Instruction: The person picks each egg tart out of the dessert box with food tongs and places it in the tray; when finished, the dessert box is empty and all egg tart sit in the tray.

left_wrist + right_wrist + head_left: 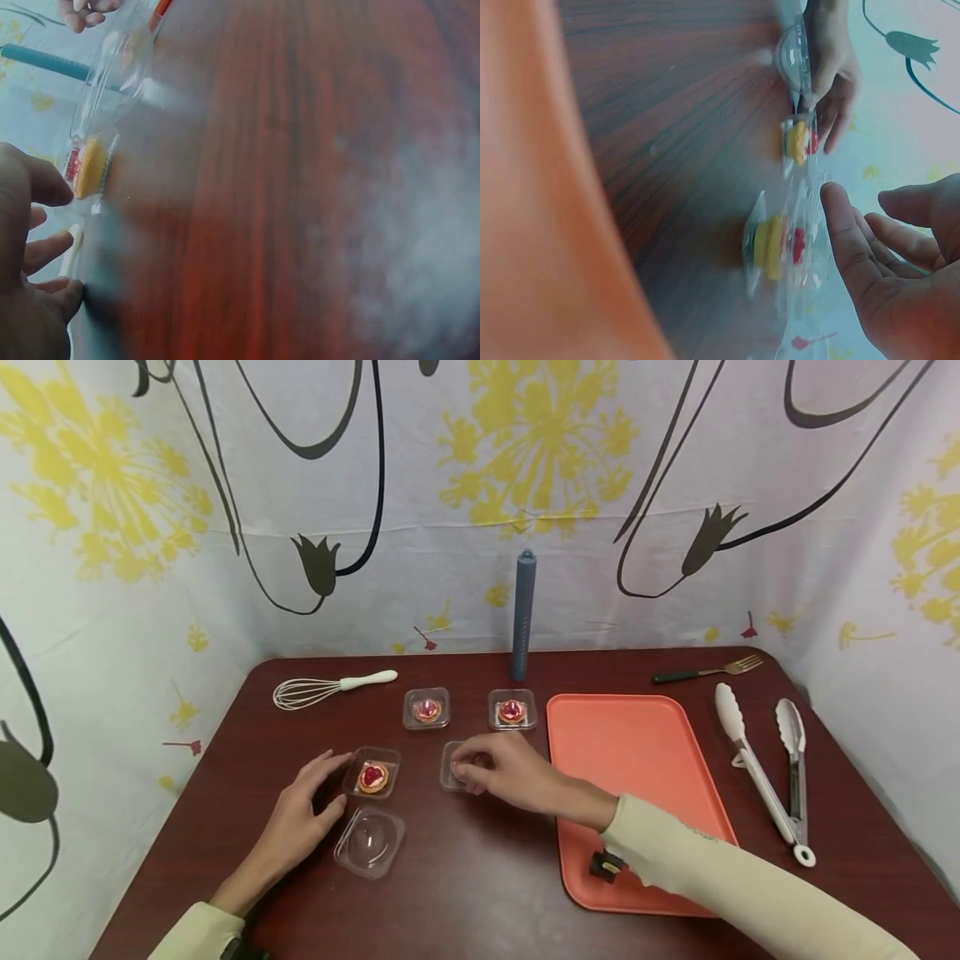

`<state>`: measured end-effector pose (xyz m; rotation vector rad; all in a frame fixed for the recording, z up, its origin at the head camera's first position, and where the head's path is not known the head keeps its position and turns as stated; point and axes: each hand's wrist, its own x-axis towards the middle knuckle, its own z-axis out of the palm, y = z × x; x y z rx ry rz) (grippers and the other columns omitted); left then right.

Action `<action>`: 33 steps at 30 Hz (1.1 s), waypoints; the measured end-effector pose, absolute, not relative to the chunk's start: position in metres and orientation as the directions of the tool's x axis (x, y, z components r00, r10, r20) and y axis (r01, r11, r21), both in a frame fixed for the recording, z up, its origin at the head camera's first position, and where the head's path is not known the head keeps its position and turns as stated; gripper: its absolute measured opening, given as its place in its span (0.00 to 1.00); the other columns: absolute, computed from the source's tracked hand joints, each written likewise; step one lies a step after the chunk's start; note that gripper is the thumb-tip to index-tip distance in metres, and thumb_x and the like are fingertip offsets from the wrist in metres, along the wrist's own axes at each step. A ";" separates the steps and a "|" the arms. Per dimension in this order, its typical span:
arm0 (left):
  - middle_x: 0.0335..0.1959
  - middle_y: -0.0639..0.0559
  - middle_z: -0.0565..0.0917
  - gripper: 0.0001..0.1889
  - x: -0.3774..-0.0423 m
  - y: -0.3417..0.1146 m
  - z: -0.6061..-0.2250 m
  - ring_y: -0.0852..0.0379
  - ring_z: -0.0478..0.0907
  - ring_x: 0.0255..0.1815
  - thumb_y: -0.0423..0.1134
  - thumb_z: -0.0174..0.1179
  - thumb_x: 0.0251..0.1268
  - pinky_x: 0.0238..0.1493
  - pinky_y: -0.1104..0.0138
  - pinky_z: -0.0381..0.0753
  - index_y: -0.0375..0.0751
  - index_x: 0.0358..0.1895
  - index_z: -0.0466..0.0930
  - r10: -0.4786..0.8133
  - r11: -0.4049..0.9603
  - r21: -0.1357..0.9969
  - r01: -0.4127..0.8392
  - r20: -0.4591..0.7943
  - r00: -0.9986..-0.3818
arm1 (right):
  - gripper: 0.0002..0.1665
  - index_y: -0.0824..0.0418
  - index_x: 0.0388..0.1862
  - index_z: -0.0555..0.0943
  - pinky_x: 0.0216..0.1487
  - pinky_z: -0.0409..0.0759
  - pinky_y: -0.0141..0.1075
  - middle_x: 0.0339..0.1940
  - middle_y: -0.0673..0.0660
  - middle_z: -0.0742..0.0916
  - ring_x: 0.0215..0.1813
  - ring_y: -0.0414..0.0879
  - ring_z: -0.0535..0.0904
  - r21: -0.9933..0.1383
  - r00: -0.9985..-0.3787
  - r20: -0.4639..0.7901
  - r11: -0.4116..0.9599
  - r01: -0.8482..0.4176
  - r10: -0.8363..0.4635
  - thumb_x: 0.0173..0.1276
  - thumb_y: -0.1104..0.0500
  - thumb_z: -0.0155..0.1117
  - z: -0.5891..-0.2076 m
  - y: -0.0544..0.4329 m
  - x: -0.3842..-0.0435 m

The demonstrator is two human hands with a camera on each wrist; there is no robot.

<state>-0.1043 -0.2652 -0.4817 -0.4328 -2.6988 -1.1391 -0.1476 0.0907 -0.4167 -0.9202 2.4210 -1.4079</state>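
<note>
My left hand [300, 814] lies beside a clear plastic box [393, 760] that holds a small tart [372, 777] with a red heart-shaped top. Its fingers are spread and loosely bent, with the fingertips at the box's left edge. That box's clear domed lid [370, 843] stands open toward the near side. Over another clear box [447, 778], my right hand [513, 772] hovers with bent fingers and partly hides it. In the right wrist view a tart [769, 247] shows in a clear box beside the right hand [900, 277], whose thumb and index finger are apart.
Two more boxed tarts, a left one [427, 710] and a right one [512, 712], sit farther back. An orange tray [622, 743] lies under the right forearm. A whisk [337, 687], blue stick-like object [523, 614], fork [708, 671] and tongs [765, 785] surround them.
</note>
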 end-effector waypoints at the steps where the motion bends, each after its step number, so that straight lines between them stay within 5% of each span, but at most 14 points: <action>1: 0.78 0.30 0.74 0.33 -0.104 -0.266 -0.481 0.29 0.66 0.82 0.23 0.70 0.68 0.80 0.61 0.64 0.42 0.76 0.79 0.197 0.662 0.665 0.346 0.291 -0.936 | 0.09 0.69 0.53 0.91 0.37 0.89 0.33 0.35 0.58 0.93 0.31 0.41 0.89 -0.836 -0.793 0.136 0.360 -0.414 -0.594 0.79 0.67 0.70 -0.417 0.093 -0.148; 4: 0.77 0.32 0.76 0.33 -0.105 -0.265 -0.477 0.30 0.67 0.82 0.22 0.69 0.67 0.74 0.82 0.54 0.40 0.75 0.80 0.204 0.650 0.658 0.381 0.331 -0.921 | 0.09 0.68 0.53 0.91 0.37 0.89 0.34 0.36 0.58 0.93 0.30 0.41 0.89 -0.835 -0.799 0.140 0.365 -0.413 -0.584 0.79 0.67 0.71 -0.416 0.101 -0.147; 8: 0.75 0.36 0.78 0.33 -0.106 -0.261 -0.468 0.30 0.67 0.82 0.23 0.70 0.66 0.74 0.83 0.52 0.39 0.75 0.80 0.227 0.641 0.640 0.424 0.369 -0.901 | 0.09 0.68 0.53 0.91 0.38 0.89 0.34 0.35 0.59 0.93 0.31 0.41 0.89 -0.826 -0.803 0.146 0.375 -0.420 -0.578 0.79 0.67 0.71 -0.415 0.109 -0.146; 13: 0.75 0.40 0.80 0.32 -0.107 -0.249 -0.456 0.33 0.67 0.83 0.29 0.76 0.67 0.77 0.74 0.60 0.40 0.75 0.80 0.268 0.640 0.614 0.462 0.385 -0.883 | 0.09 0.67 0.54 0.91 0.38 0.90 0.35 0.35 0.59 0.93 0.32 0.42 0.90 -0.824 -0.805 0.152 0.376 -0.424 -0.574 0.79 0.67 0.71 -0.415 0.118 -0.146; 20: 0.77 0.38 0.77 0.33 -0.110 -0.224 -0.447 0.36 0.69 0.82 0.34 0.79 0.67 0.71 0.35 0.76 0.44 0.75 0.80 0.360 0.601 0.609 0.518 0.373 -0.855 | 0.09 0.66 0.53 0.91 0.39 0.88 0.35 0.36 0.58 0.93 0.34 0.44 0.89 -0.795 -0.805 0.178 0.399 -0.457 -0.566 0.78 0.65 0.72 -0.417 0.124 -0.147; 27: 0.78 0.39 0.77 0.36 -0.112 -0.203 -0.440 0.36 0.66 0.84 0.35 0.79 0.68 0.76 0.33 0.71 0.41 0.77 0.77 0.444 0.568 0.628 0.532 0.310 -0.841 | 0.11 0.65 0.54 0.92 0.55 0.89 0.44 0.48 0.55 0.94 0.50 0.46 0.90 -0.659 -0.775 0.263 0.479 -0.580 -0.575 0.76 0.64 0.75 -0.421 0.127 -0.146; 33: 0.77 0.44 0.79 0.36 -0.117 -0.188 -0.439 0.38 0.66 0.84 0.39 0.79 0.69 0.79 0.36 0.69 0.38 0.78 0.77 0.503 0.557 0.620 0.553 0.278 -0.819 | 0.11 0.65 0.54 0.91 0.56 0.89 0.45 0.49 0.56 0.94 0.52 0.47 0.90 -0.580 -0.734 0.312 0.491 -0.649 -0.603 0.75 0.65 0.75 -0.427 0.132 -0.145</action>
